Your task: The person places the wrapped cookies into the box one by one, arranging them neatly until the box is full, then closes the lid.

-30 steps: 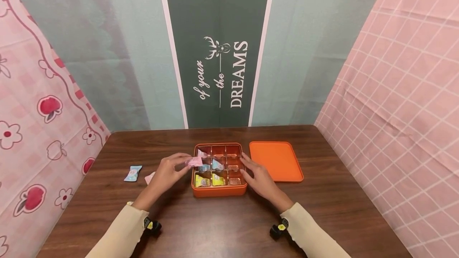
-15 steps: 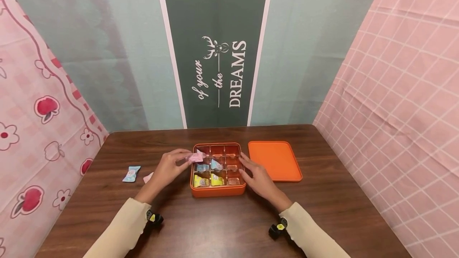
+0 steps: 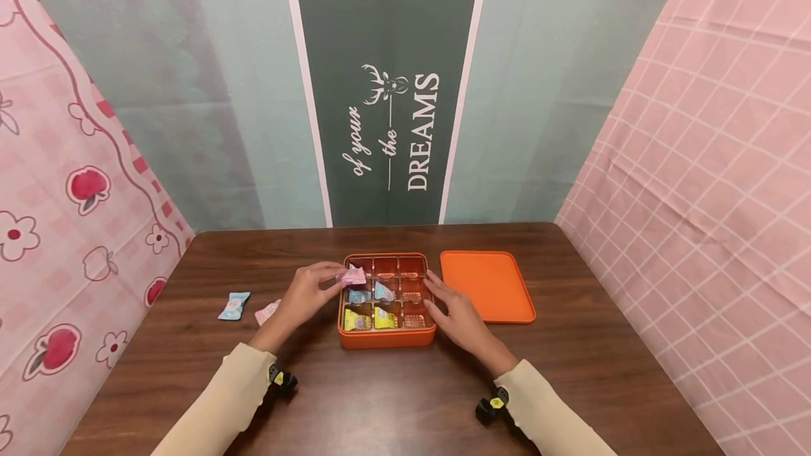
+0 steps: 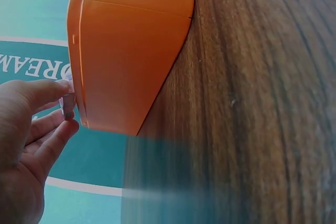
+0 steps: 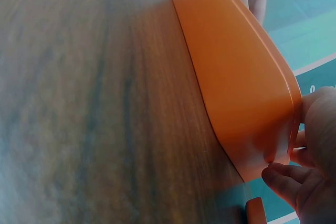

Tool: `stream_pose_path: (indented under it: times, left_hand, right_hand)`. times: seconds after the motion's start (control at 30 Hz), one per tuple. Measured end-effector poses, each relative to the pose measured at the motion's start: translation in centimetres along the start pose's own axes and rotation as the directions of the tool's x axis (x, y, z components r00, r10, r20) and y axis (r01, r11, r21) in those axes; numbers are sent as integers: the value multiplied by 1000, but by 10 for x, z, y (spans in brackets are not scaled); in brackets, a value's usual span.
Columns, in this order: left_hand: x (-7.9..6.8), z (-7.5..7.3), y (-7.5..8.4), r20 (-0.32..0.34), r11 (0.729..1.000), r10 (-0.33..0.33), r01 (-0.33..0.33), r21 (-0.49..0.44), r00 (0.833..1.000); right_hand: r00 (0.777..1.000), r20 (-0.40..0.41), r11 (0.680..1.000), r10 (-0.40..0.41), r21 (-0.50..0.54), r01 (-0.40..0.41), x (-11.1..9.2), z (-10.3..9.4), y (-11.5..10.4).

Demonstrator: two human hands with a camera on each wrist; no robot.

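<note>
Between the thumb and fingers of my left hand (image 3: 312,292) is a pink wrapped candy (image 3: 355,276), over the back left of the orange box (image 3: 388,340). The left wrist view shows the pinched candy (image 4: 67,103) at the box's rim. Clear dividers split the box into compartments. Blue candies (image 3: 384,291) lie in the middle row and yellow candies (image 3: 385,317) in the front row. Whatever lies in the back-left compartment is mostly hidden. My right hand (image 3: 459,313) touches the box's right side with fairly straight fingers and thumb.
An orange lid (image 3: 488,286) lies flat right of the box. On the brown wooden table (image 3: 380,400), left of the box, are a blue candy (image 3: 234,306) and a pink candy (image 3: 267,312), partly behind my left wrist. Fabric hangs behind and on both sides.
My left hand has moved the pinched pink candy slightly right and toward the back, from the box's left rim to over the compartments. The right hand stays at the box's side.
</note>
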State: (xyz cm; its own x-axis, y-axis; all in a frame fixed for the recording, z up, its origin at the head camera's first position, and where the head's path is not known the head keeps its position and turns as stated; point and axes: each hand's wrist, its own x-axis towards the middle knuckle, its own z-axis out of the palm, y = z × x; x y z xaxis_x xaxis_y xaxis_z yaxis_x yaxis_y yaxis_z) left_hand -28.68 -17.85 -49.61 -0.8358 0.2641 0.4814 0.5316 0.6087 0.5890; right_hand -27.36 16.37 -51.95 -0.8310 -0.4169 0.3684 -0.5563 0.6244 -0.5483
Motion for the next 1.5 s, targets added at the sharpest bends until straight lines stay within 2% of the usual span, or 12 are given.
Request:
stream_pose_path:
  times: [0.37,0.67,1.0,1.5]
  left_hand:
    - [10,2,5,23,1000,-23,23,-6,999]
    - [23,8,5,85,999,-41,42,-2,995]
    - [34,13,5,107,999,41,-41,1,993]
    - [49,24,9,182,995,70,-82,61,981]
  right_hand:
    - [1000,2,1000,-4,-4,4,1,1,-1]
    - [1000,-6,1000,-6,-16,6,0,1,2]
    - [1000,-11,1000,-5,-7,5,-1,1,2]
    - [1000,-4,1000,1,-22,-1,-1,0,2]
